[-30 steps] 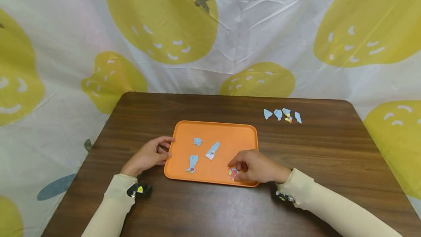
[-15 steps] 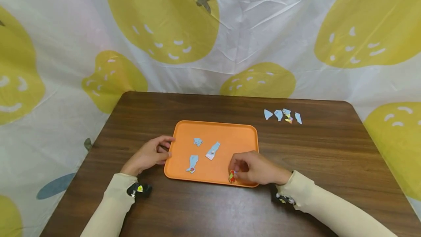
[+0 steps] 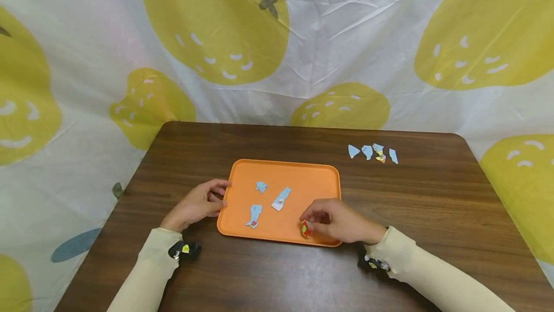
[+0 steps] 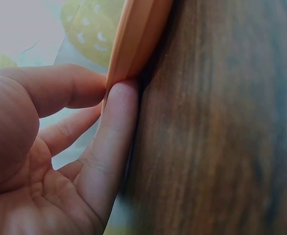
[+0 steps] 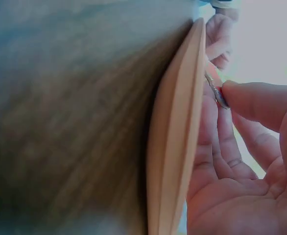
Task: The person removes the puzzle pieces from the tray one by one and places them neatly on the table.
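Observation:
An orange tray (image 3: 283, 164) lies on the table in the head view. Three irregular light-blue flat pieces are on it: a small piece (image 3: 261, 187), a slanted piece (image 3: 281, 198) and a longer piece (image 3: 254, 216) with a reddish mark. My left hand (image 3: 196, 205) touches the tray's left rim from outside, thumb and fingertips against it. Over the tray's near right corner, my right hand (image 3: 335, 219) pinches a small flat red piece (image 3: 306, 229) with a green patch. In the right wrist view, this piece (image 5: 216, 91) shows as a thin edge by the thumb; what it is made of, I cannot tell.
Several more flat pieces lie in a row at the table's back right, among them a pale-blue wedge (image 3: 353, 151) and a piece with yellow (image 3: 379, 153). The dark wooden table (image 3: 259, 273) ends at a patterned curtain (image 3: 242, 100).
The red piece has been turned between my right fingers: it looked wider and flatter, then narrow, and now tilts toward the camera. My left hand and the tray have stayed put.

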Demonstrator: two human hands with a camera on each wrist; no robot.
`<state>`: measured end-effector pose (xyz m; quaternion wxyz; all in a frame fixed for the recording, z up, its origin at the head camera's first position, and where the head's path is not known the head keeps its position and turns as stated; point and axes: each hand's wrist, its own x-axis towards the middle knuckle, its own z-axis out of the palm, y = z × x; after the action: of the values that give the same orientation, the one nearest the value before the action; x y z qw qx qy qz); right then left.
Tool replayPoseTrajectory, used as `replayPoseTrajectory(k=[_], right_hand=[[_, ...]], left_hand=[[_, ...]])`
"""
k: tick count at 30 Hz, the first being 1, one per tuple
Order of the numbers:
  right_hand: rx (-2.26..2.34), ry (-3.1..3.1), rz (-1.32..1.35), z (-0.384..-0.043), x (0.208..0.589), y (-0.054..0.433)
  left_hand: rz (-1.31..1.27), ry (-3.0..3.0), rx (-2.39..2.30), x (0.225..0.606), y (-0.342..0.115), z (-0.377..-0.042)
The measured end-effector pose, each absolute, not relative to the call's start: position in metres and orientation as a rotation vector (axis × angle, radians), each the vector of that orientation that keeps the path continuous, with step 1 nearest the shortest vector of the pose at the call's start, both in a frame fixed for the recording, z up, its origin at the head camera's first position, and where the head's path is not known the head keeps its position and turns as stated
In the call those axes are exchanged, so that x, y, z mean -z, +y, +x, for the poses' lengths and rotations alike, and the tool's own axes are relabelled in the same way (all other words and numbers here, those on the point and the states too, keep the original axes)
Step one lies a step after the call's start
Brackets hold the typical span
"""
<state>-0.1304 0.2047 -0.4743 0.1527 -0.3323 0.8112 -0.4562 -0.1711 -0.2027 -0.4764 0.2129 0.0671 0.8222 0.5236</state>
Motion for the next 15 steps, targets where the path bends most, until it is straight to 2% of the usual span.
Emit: replayPoseTrajectory(k=[8, 15], right_hand=[[1.4, 2.35, -0.955, -0.137, 0.469, 0.219], [1.44, 2.405, -0.825, -0.147, 0.467, 0.236]], left_hand=[[0.189, 2.289, -1.453, 0.474, -0.201, -0.171], [0.182, 2.294, -1.448, 0.475, -0.202, -0.17]])
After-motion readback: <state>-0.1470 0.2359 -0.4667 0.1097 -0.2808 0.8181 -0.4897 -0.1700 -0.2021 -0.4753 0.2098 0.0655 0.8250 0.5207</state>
